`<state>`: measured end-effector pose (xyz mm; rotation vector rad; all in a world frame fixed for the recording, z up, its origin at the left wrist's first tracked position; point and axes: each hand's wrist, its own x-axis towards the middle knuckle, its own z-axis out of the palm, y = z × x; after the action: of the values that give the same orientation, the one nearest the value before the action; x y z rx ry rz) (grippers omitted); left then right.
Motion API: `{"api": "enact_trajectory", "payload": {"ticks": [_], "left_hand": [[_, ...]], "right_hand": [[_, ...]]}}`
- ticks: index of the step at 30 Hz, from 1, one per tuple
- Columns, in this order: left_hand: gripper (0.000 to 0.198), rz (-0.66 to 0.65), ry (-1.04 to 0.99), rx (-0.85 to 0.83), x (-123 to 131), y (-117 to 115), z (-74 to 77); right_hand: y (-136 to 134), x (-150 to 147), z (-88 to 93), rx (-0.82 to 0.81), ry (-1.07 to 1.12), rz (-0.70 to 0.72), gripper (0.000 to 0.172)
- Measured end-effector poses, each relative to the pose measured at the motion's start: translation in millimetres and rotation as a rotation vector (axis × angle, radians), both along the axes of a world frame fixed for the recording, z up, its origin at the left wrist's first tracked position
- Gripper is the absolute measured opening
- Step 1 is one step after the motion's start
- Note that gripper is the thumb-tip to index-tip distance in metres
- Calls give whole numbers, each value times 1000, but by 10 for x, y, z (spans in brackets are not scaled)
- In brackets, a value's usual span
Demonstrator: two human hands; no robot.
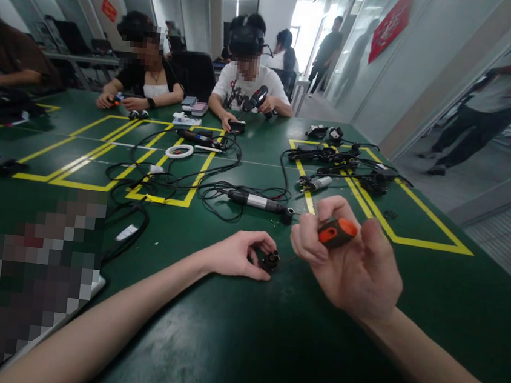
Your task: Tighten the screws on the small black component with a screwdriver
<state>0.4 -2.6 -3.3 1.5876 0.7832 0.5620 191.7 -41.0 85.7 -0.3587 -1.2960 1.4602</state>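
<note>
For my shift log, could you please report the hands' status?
Left hand: fingers around small black part. Right hand: holding screwdriver. Corded tool lying beyond.

Screwdriver (337, 233) in right hand (348, 267)

Your left arm (132, 322) stretches forward, its left hand (237, 253) curved into a pinch; your right hand (354, 275) is raised, fingers (308, 236) curled, palm towards you.

Part office, part small workshop, by the look of it: glass partitions (154, 1) and a black chair (192, 74) behind, yet this green worktop (203, 344), taped off in yellow, carries a corded tool (257, 201), tangled cables (332, 156), and there's a screwdriver (337, 233) out.
</note>
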Motion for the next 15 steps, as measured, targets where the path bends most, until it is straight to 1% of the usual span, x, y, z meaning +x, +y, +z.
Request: {"api": "enact_trajectory", "payload": {"ticks": [4, 8, 10, 15], "left_hand": [[47, -2, 10, -14, -21, 5, -23], [45, -16, 23, 8, -32, 14, -40], [47, -14, 16, 16, -31, 17, -50], [52, -11, -2, -15, -22, 22, -53]], "right_hand": [[28, -9, 0, 0, -2, 3, 29], [55, -32, 5, -13, 6, -3, 44], [34, -40, 0, -43, 14, 13, 47], [-48, -38, -9, -80, 71, 74, 40]]}}
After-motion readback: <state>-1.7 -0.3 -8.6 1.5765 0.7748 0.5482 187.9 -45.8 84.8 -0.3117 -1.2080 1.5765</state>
